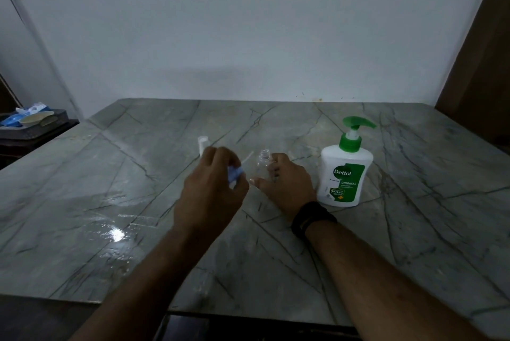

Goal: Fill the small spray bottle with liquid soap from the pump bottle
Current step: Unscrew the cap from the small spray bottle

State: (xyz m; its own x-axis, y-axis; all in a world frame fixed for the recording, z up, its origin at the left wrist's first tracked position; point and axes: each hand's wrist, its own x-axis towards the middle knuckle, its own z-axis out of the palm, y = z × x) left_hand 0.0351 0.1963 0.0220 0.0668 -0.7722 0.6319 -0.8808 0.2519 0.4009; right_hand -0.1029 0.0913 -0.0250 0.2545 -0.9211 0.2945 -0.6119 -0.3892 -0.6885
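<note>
A small clear spray bottle [263,162] stands upright at the middle of the table [414,230], its neck uncapped. My right hand [284,183] grips it from the right. My left hand [212,189] holds the blue spray head [234,174] just left of the bottle, its thin dip tube [247,156] pointing up and to the right. A white cap [202,144] stands behind my left hand. The white pump bottle [345,167] with a green pump and a Dettol label stands to the right of my right hand.
The marble table runs back to a pale wall. A dark crate [33,125] with a blue item and a beige dish sits off the table's left edge. A brown panel [483,65] rises at the right. A black band [311,218] is on my right wrist.
</note>
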